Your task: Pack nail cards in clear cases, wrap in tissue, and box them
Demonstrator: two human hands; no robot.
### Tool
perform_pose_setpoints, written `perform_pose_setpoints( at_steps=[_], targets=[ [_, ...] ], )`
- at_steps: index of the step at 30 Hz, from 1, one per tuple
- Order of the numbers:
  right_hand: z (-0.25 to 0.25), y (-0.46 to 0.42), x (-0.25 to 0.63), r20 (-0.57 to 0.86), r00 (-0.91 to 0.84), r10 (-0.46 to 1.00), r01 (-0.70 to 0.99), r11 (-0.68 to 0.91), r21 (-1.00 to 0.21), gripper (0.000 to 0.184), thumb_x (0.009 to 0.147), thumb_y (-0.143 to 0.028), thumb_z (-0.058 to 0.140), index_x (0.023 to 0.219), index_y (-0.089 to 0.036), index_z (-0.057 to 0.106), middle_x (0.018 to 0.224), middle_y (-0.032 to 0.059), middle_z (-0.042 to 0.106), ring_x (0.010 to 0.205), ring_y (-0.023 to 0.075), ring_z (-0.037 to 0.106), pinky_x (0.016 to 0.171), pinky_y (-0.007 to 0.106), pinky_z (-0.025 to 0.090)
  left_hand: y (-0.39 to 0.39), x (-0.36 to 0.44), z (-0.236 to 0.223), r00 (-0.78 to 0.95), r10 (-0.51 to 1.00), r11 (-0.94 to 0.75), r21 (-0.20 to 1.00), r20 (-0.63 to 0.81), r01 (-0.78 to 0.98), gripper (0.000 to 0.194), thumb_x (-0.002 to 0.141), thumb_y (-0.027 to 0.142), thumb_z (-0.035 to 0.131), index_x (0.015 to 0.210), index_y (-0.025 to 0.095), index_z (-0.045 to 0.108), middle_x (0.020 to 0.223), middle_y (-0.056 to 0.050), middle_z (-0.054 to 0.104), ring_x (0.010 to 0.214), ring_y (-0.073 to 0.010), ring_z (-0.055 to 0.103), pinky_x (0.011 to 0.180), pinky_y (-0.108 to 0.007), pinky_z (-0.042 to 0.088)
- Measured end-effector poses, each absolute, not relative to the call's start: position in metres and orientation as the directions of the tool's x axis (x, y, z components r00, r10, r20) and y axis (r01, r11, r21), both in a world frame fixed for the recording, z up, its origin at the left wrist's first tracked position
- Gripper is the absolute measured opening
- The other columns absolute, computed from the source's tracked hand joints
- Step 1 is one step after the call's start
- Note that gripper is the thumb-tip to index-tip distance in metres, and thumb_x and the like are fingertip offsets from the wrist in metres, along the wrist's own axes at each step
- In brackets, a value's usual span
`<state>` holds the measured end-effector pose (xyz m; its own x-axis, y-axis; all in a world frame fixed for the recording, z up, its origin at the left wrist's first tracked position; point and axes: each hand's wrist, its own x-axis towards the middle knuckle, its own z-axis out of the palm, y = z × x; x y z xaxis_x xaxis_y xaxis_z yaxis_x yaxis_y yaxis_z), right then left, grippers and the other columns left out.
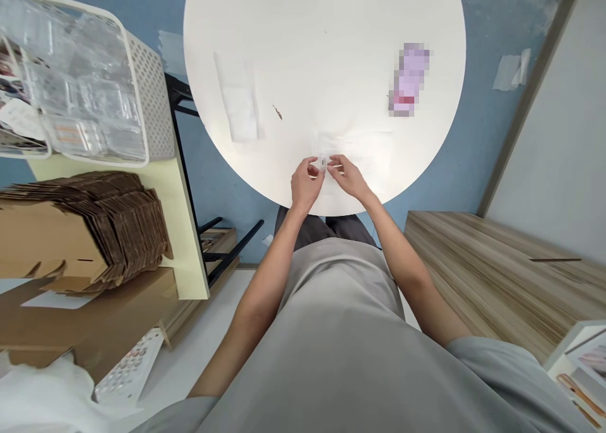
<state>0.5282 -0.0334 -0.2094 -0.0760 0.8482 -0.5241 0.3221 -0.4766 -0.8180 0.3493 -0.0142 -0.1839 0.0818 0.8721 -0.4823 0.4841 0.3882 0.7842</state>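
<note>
A small clear oval piece [322,162] with a dark mark in its middle is between my two hands, above the near part of the round white table [326,73]. My left hand [305,183] is curled at its left, the thumb tip against the lower end of the piece. From the other side, the bent fingers and thumb of my right hand [349,177] meet its right edge. The piece is too small to tell its exact kind. A thin translucent sheet [374,152] lies flat on the tabletop beyond and to the right of my hands.
On the table lie a white translucent strip [241,111], a small brown scrap [278,112] and a blurred purple item [409,79]. At left, a white basket [151,98] of clear plastic boxes stands by stacked cardboard [127,231]. A wood-grain cabinet [483,256] stands at right.
</note>
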Motion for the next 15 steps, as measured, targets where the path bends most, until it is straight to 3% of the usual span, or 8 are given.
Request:
perform_pose_setpoints(
  at_steps=[4,6,8,11,15],
  targets=[
    [-0.207,-0.036,0.527,-0.542,0.052,0.839,0.227,-0.538,-0.812,0.064,0.095,-0.075,0.078,0.132,-0.024,0.071,0.145,0.0148,0.076,0.121,0.0306,0.079,0.108,0.048,0.065,-0.019,0.360,-0.196,0.192,0.864,0.362,0.839,-0.466,0.407,0.043,0.104,0.029,0.070,0.146,0.022,0.067,0.127,-0.012,0.079,0.118,-0.0253,0.075,0.100,-0.039,0.066],
    [-0.211,-0.036,0.524,-0.547,0.138,0.825,0.271,-0.563,-0.781,0.064,0.090,-0.072,0.084,0.130,-0.024,0.071,0.143,0.0156,0.077,0.119,0.0321,0.079,0.108,0.049,0.064,-0.020,0.361,-0.205,0.227,0.849,0.375,0.846,-0.477,0.378,0.044,0.103,0.024,0.067,0.147,0.022,0.066,0.133,-0.013,0.078,0.120,-0.0251,0.076,0.104,-0.040,0.066],
    [-0.217,-0.036,0.521,-0.532,0.212,0.820,0.305,-0.573,-0.761,0.056,0.095,-0.067,0.081,0.128,-0.023,0.071,0.137,0.0155,0.079,0.112,0.0312,0.080,0.106,0.049,0.064,-0.019,0.359,-0.214,0.220,0.839,0.399,0.837,-0.498,0.374,0.045,0.102,0.019,0.065,0.147,0.022,0.067,0.136,-0.013,0.078,0.120,-0.0247,0.077,0.108,-0.042,0.065],
    [-0.227,-0.037,0.520,-0.502,0.277,0.819,0.340,-0.572,-0.747,0.042,0.104,-0.061,0.071,0.121,-0.023,0.073,0.130,0.0150,0.082,0.101,0.0285,0.079,0.102,0.048,0.063,-0.015,0.354,-0.226,0.078,0.850,0.444,0.787,-0.521,0.428,0.045,0.099,0.015,0.065,0.144,0.023,0.069,0.141,-0.014,0.075,0.121,-0.0254,0.076,0.112,-0.043,0.063],
    [-0.237,-0.036,0.520,-0.480,0.277,0.832,0.387,-0.554,-0.737,0.037,0.109,-0.055,0.062,0.106,-0.021,0.075,0.114,0.0129,0.083,0.099,0.0276,0.075,0.101,0.045,0.060,-0.010,0.347,-0.238,-0.129,0.800,0.566,0.665,-0.586,0.487,0.044,0.095,0.012,0.069,0.138,0.021,0.070,0.141,-0.015,0.073,0.119,-0.0271,0.077,0.117,-0.046,0.059]
  ],
)
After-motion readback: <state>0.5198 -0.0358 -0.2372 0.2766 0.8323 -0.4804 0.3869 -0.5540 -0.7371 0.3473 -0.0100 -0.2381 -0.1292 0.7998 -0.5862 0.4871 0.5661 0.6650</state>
